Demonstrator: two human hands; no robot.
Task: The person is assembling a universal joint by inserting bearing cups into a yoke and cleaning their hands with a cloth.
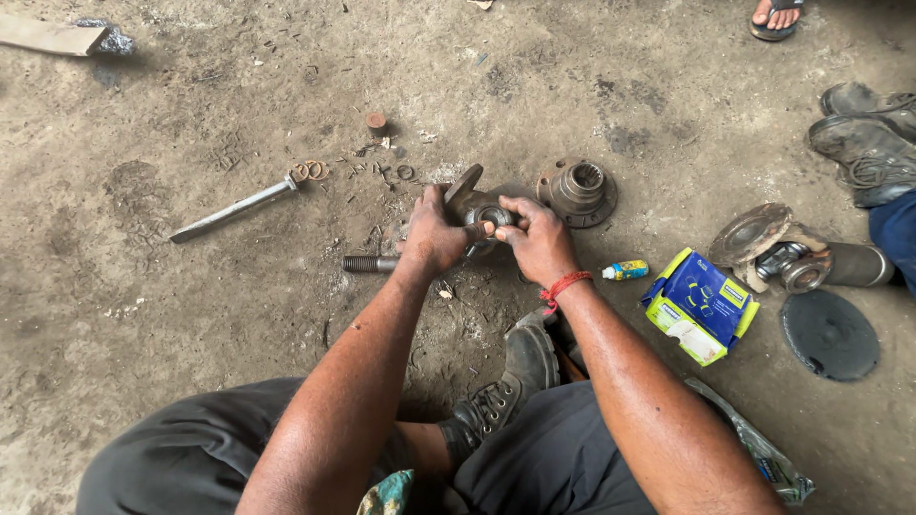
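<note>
Two hands, left hand (431, 234) and right hand (539, 238), are clenched around a greasy metal yoke (480, 212) at frame centre, above the dirt floor (191, 305).

Rusty matt metal yoke (480, 205), glossy cardboard box (699, 305), rough concrete floor (191, 315).

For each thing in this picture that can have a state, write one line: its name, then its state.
left hand: gripping the yoke part
right hand: gripping the yoke part, thumb on its bearing cup
yoke part: held between both hands above the floor
flange hub: standing on the floor, bore up
blue and yellow box: lying open
small tube: lying flat
metal rod: lying on the floor
</note>
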